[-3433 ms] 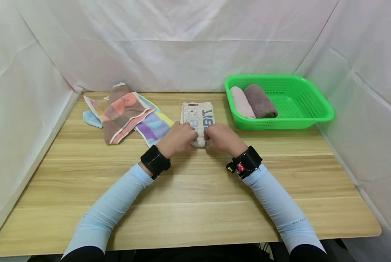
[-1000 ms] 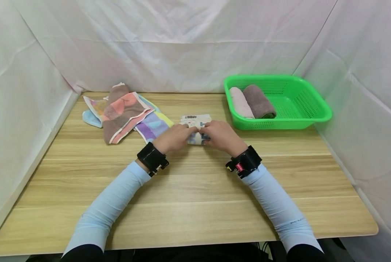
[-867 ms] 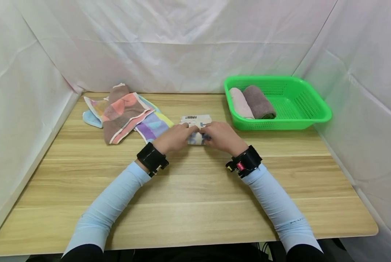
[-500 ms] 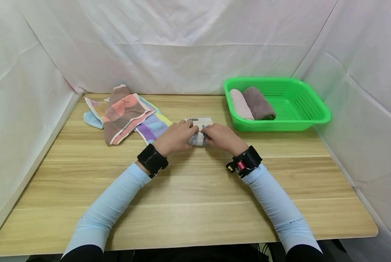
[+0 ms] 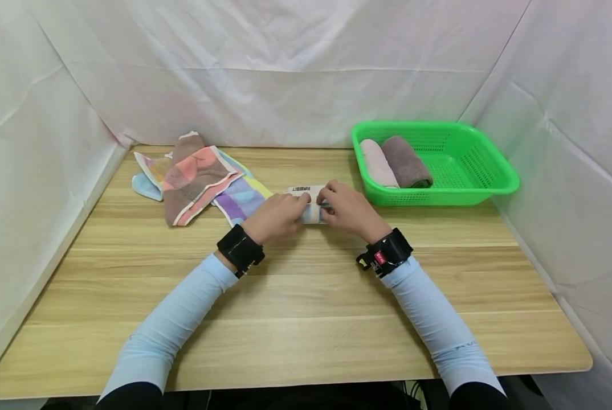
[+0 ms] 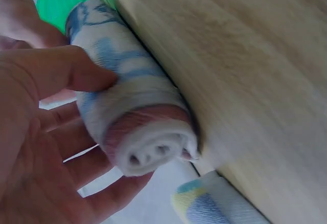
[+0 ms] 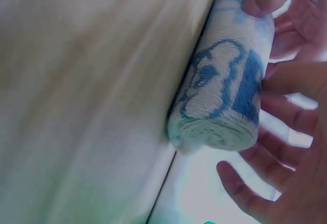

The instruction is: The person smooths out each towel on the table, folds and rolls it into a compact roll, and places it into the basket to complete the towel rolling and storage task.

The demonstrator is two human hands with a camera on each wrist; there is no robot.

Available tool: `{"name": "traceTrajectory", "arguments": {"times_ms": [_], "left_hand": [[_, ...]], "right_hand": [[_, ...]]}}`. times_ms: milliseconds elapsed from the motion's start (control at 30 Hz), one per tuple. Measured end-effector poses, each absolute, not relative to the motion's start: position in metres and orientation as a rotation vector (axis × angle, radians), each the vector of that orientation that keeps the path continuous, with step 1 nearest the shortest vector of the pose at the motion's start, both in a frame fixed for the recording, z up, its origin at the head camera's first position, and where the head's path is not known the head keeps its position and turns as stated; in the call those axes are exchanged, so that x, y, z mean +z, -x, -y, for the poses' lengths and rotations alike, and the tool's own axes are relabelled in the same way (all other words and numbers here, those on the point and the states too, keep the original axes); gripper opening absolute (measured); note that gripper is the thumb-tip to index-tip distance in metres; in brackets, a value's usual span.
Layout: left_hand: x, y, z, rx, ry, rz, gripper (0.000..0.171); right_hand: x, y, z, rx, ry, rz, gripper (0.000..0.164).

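A white towel (image 5: pixel 313 214) with blue print lies on the table, its near part rolled into a cylinder and a flat strip with "RABBIT" lettering beyond. The left wrist view shows the coiled end of the rolled towel (image 6: pixel 148 142). My left hand (image 5: pixel 277 216) holds the roll's left part, its thumb on the near side and fingers (image 6: pixel 87 168) around the other side. On the right part, my right hand (image 5: pixel 351 210) grips with thumb and curled fingers; in the right wrist view, its lower fingers (image 7: pixel 245 193) spread past the roll's end.
A green basket (image 5: pixel 441 197) stands at the back right, with a pale pink rolled towel (image 5: pixel 378 164) and a brown rolled towel (image 5: pixel 406 162) inside. Left of my hands lies a loose pile of towels: brown-and-coral (image 5: pixel 195 179) over striped purple-and-yellow (image 5: pixel 241 196). White cloth walls surround the table (image 5: pixel 306 319).
The white towel's flat part has shortened as its near end was rolled away from me. My right fingers have lifted and shifted slightly on the roll in the last half second.
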State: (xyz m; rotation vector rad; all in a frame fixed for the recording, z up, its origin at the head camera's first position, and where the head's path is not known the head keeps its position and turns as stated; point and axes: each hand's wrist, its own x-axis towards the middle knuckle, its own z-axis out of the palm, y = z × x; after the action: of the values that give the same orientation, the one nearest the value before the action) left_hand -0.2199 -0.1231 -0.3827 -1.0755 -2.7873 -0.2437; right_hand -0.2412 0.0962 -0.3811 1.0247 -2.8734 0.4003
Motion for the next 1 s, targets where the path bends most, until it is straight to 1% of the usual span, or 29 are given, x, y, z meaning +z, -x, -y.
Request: {"name": "traceTrajectory", "arguments": {"times_ms": [133,200,400,467,567,633,833,900,1000], "left_hand": [[-0.382,0.224,0.125,-0.349,1.070,2.891,0.026],[-0.381,0.225,0.126,-0.392,1.070,2.934,0.029],[-0.378,0.226,0.125,-0.524,1.023,3.002,0.037],[-0.376,0.225,0.125,-0.544,1.022,2.989,0.036],[-0.374,0.223,0.125,-0.494,1.028,2.931,0.029],[-0.373,0.222,0.125,-0.435,1.035,2.884,0.028],[-0.373,0.220,0.123,-0.207,1.083,2.776,0.047],[-0.375,0.220,0.123,-0.142,1.091,2.764,0.046],[-0.377,0.219,0.123,-0.111,1.092,2.770,0.041]], "right_hand": [[-0.379,0.241,-0.097,0.279,-1.094,2.816,0.037],[-0.379,0.240,-0.096,0.210,-1.131,2.798,0.040],[-0.380,0.239,-0.093,0.157,-1.161,2.775,0.027],[-0.381,0.240,-0.092,0.178,-1.147,2.796,0.023],[-0.384,0.241,-0.093,0.223,-1.116,2.855,0.019],[-0.384,0.242,-0.093,0.276,-1.085,2.906,0.020],[-0.386,0.242,-0.094,0.507,-0.994,3.017,0.029],[-0.387,0.243,-0.095,0.542,-0.997,3.027,0.030],[-0.387,0.244,-0.095,0.572,-1.022,3.037,0.028]]}}
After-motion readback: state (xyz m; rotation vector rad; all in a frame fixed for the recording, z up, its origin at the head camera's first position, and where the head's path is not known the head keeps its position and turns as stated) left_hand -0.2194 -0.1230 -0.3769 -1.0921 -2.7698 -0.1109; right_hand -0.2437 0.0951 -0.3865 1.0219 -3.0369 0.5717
